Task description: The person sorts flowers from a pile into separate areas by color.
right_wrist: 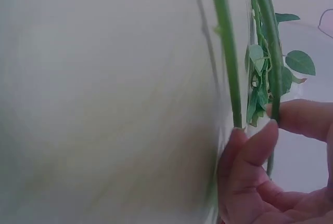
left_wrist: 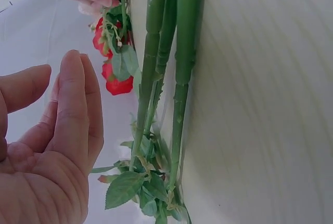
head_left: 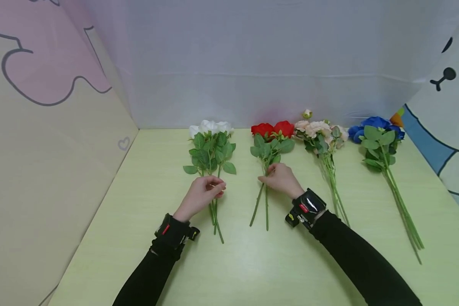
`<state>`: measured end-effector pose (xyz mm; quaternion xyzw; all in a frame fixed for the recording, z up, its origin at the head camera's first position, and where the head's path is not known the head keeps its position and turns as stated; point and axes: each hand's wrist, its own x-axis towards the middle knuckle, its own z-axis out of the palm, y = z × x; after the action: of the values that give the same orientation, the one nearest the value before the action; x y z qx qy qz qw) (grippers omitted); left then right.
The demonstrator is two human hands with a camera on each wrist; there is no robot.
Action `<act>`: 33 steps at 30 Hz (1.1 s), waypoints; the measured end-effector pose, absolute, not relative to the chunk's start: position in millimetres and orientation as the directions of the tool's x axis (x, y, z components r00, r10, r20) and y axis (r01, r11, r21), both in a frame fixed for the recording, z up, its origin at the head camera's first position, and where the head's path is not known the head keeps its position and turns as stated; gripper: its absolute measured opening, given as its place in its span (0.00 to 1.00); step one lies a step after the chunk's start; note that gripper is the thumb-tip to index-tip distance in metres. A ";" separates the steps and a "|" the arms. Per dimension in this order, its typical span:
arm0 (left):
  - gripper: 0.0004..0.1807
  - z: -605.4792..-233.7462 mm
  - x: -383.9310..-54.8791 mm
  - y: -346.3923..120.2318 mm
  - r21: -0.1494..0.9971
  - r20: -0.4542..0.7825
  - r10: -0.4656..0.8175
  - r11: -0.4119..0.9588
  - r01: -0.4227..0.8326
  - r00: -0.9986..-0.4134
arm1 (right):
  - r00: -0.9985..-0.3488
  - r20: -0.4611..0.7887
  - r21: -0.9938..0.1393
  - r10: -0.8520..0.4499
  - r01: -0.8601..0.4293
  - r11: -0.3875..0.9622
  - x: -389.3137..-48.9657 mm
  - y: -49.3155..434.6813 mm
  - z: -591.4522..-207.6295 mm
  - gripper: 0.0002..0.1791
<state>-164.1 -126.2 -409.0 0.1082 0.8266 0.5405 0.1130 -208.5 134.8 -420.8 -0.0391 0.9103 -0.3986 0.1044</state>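
In the head view, my left hand [head_left: 202,195] hovers over the stems of the white roses [head_left: 208,126]. The left wrist view shows its fingers [left_wrist: 73,109] loosely bent and the thumb apart, with no stem between them; the green stems [left_wrist: 183,52] run beside the hand. My right hand [head_left: 284,180] is at the stems of two red roses [head_left: 284,128], which lie with their heads toward the back. Up close in the right wrist view, thumb and finger pinch one green stem [right_wrist: 273,73], while a second stem [right_wrist: 229,52] meets the other fingertips.
Right of the red roses lies a bunch of pale pink flowers [head_left: 318,128], its stems partly behind the right wrist. Farther right are blue flowers [head_left: 376,123] with long stems. A pale backdrop [head_left: 275,51] closes off the back edge of the light yellow table [head_left: 245,272].
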 end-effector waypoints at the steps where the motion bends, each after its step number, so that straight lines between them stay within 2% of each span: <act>1: 0.15 -412.5 -165.8 -127.4 0.920 -0.070 0.299 0.389 0.054 -0.952 | -0.973 -0.159 -0.728 -0.164 0.003 0.686 -208.4 134.2 -420.6 0.22; 15: 0.14 -413.5 -164.0 -133.5 0.913 -0.058 0.281 0.404 0.063 -0.958 | -0.952 -0.212 -0.724 -0.219 0.003 0.689 -212.7 121.5 -420.7 0.21; 24: 0.13 -418.5 -166.6 -134.7 0.915 -0.052 0.276 0.398 0.065 -0.960 | -0.950 -0.232 -0.703 -0.209 0.015 0.711 -214.4 119.9 -419.2 0.18; 30: 0.15 -418.7 -166.6 -134.9 0.920 -0.066 0.285 0.389 0.053 -0.956 | -0.959 -0.221 -0.679 -0.177 0.021 0.734 -217.1 119.0 -422.3 0.08; 33: 0.15 -415.9 -165.4 -133.8 0.920 -0.071 0.288 0.389 0.049 -0.955 | -0.960 -0.222 -0.677 -0.170 0.027 0.736 -218.4 119.7 -423.8 0.10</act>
<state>-165.4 -133.8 -415.9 0.1021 0.8260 0.5433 0.1101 -218.4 119.7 -423.8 -0.0389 0.9216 -0.3615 0.1359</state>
